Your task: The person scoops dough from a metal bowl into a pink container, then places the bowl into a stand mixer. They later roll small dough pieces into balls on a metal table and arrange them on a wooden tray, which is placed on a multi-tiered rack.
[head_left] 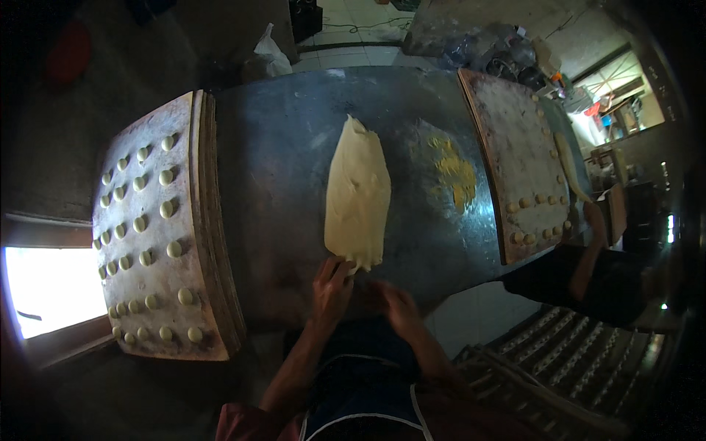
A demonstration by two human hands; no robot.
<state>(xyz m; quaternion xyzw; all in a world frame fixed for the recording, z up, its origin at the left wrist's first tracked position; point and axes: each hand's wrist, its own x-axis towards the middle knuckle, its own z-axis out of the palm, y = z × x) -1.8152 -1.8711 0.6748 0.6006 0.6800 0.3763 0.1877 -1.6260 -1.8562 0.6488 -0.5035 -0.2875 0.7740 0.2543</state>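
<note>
1. Left of the dark worktable (272,184), a stack of boards (162,279) is seen, its top set with rows of small round dough pieces (167,209).
2. On the right, the table is covered by another board (507,140); more rounds are laid along its near and far-right parts. A long dough strip (568,165) is seen beyond it, with a co-worker's hand (594,217) near its lower end.
3. A slatted rack (573,353) is noted at lower right; a white plastic bag (272,51) beyond the table's far edge.
4. Mid-table, between the boards, a pale dough sheet (358,191) is laid lengthwise: thin, soft-looking, wrinkled, far end tapered, near edge ragged.
5. Table surface smooth, dull-sheened, scuffed; a yellow, grainy-looking smear (457,176) is spread right of the sheet. Board tops are mottled, faces worn.
6. Left hand (332,290): fingers curled, touching the sheet's near edge; whether dough is pinched cannot be told.
7. Right hand (397,305): held just beside, blurred; its closure cannot be told.
</note>
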